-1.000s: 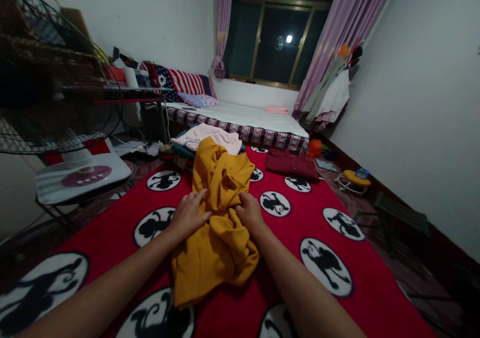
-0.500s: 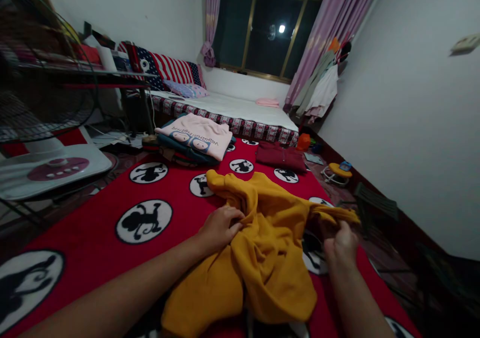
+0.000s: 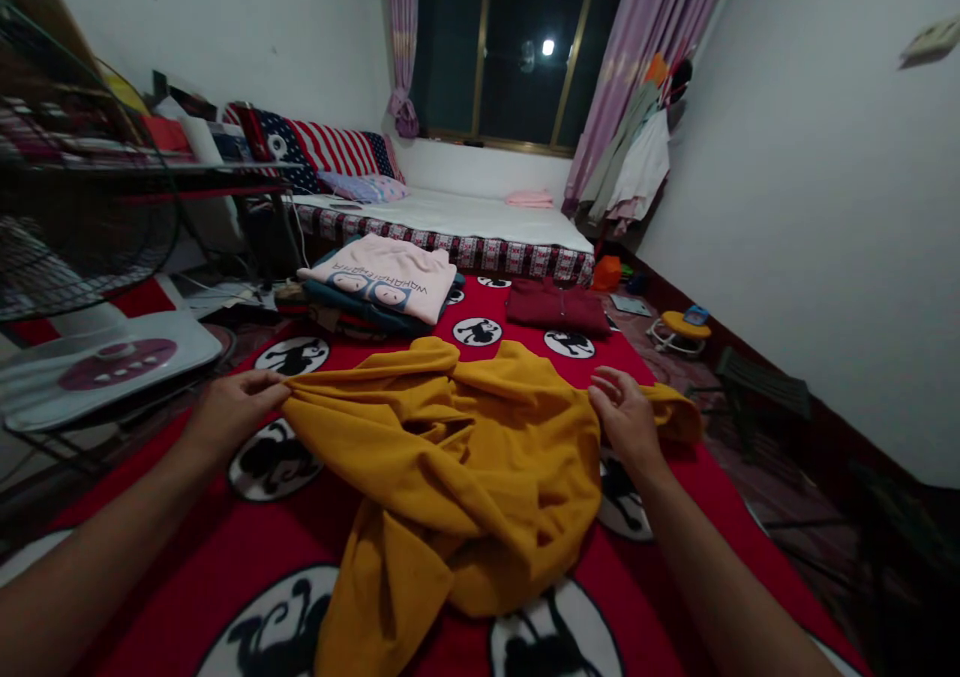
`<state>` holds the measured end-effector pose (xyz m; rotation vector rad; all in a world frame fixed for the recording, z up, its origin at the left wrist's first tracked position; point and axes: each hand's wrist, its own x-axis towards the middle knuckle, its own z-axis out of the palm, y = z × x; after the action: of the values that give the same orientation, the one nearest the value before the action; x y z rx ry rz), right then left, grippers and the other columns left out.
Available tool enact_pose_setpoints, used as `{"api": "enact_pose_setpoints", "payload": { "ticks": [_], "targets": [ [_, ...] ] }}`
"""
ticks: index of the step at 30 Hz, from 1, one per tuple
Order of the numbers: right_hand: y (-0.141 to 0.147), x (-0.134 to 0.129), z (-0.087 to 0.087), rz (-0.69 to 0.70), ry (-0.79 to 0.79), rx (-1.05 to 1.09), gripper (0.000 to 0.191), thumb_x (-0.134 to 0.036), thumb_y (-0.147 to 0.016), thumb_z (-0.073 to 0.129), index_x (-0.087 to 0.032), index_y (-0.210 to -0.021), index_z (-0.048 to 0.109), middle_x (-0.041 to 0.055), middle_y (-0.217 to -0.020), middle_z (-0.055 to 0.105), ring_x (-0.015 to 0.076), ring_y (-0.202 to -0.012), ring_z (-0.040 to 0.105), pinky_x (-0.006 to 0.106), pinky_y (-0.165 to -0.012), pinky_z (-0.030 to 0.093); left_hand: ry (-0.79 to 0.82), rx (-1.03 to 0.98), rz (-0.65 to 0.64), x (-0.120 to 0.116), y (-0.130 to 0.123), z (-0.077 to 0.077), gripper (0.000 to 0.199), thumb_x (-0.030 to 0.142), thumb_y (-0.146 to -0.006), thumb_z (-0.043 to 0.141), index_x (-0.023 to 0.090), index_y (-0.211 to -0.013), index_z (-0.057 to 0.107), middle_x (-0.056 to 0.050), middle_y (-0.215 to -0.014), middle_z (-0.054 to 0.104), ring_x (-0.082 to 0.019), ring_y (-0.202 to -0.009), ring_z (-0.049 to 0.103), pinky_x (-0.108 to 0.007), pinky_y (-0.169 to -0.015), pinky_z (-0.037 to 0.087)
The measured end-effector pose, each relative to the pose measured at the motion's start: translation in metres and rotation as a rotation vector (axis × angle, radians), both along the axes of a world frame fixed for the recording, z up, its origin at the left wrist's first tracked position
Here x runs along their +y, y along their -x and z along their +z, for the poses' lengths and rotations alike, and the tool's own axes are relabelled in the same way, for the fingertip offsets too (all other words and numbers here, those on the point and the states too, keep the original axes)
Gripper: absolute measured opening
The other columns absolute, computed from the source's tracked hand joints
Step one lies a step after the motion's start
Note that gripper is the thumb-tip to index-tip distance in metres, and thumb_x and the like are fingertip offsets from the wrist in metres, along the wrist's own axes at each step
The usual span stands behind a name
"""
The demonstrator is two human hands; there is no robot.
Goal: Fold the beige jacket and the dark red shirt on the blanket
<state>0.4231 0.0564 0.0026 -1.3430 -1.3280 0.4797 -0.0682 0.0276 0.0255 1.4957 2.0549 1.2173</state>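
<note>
A crumpled yellow garment (image 3: 495,457) lies on a red blanket (image 3: 172,547) with black figures in white circles. My left hand (image 3: 244,407) pinches a corner of the garment and pulls it taut out to the left. At the garment's right side, my right hand (image 3: 624,412) touches the cloth near a sleeve, its fingers partly spread; whether they grip any fabric is unclear. The sleeve stretches past this hand to the right.
Behind the garment are a stack of folded clothes (image 3: 386,282) and a folded maroon garment (image 3: 559,307). A fan (image 3: 82,207) stands at the left, a yellow stool (image 3: 684,327) and a dark folding stool (image 3: 765,382) at the right.
My left hand has moved from the garment's middle to the far left, drawing cloth out with it. My right hand has shifted left and up, away from the sleeve's end.
</note>
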Motion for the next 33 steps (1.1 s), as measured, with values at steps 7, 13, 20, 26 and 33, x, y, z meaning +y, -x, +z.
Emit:
{"api": "enact_pose_setpoints", "payload": {
  "ticks": [7, 13, 20, 26, 33],
  "targets": [
    [0.032, 0.024, 0.002, 0.054, 0.393, -0.536, 0.094, -0.053, -0.072, 0.067, -0.016, -0.148, 0.025, 0.0195, -0.132, 0.055, 0.0314, -0.113, 0.059, 0.043, -0.093, 0.046, -0.161, 0.457, 0.017, 0.045, -0.021, 0.002, 0.040, 0.036, -0.078, 0.043, 0.012, -0.102, 0.065, -0.015, -0.106, 0.066, -0.033, -0.102, 0.061, -0.044, -0.085, 0.047],
    [0.078, -0.006, 0.010, 0.197, 0.352, -0.948, 0.057, -0.029, -0.080, 0.064, -0.026, -0.135, 0.051, 0.0135, -0.124, 0.061, 0.0303, -0.107, 0.063, 0.038, -0.087, 0.046, -0.085, 0.499, -0.475, 0.066, -0.122, -0.003, 0.075, 0.043, -0.072, 0.063, 0.016, -0.140, 0.042, -0.014, -0.133, 0.055, -0.029, -0.120, 0.054, -0.039, -0.100, 0.043],
    [0.044, -0.047, 0.037, 0.572, 0.301, -0.547, 0.044, -0.011, -0.067, 0.053, -0.021, -0.106, 0.072, 0.0035, -0.101, 0.074, 0.0232, -0.088, 0.067, 0.029, -0.076, 0.051, 0.044, 0.116, -0.940, 0.035, -0.141, 0.004, 0.042, 0.018, -0.071, 0.056, 0.018, -0.112, 0.065, -0.006, -0.104, 0.071, -0.024, -0.097, 0.066, -0.035, -0.086, 0.051],
    [0.012, 0.004, 0.095, 0.114, -0.112, -0.431, 0.036, -0.020, -0.070, 0.057, -0.016, -0.104, 0.070, 0.0068, -0.099, 0.069, 0.0243, -0.092, 0.062, 0.037, -0.085, 0.049, -0.295, -0.062, -0.573, 0.081, -0.131, 0.060, 0.037, 0.026, -0.074, 0.060, 0.015, -0.109, 0.066, -0.008, -0.104, 0.068, -0.026, -0.101, 0.063, -0.040, -0.091, 0.050],
    [0.031, -0.021, 0.055, 0.138, -0.243, -0.489, 0.034, -0.034, -0.082, 0.060, -0.023, -0.114, 0.063, 0.0093, -0.125, 0.057, 0.0261, -0.121, 0.050, 0.045, -0.105, 0.037, -0.353, 0.449, -0.513, 0.077, -0.111, 0.029, 0.047, 0.014, -0.077, 0.052, 0.016, -0.124, 0.057, -0.011, -0.128, 0.051, -0.027, -0.125, 0.045, -0.044, -0.110, 0.033]
  ]
}}
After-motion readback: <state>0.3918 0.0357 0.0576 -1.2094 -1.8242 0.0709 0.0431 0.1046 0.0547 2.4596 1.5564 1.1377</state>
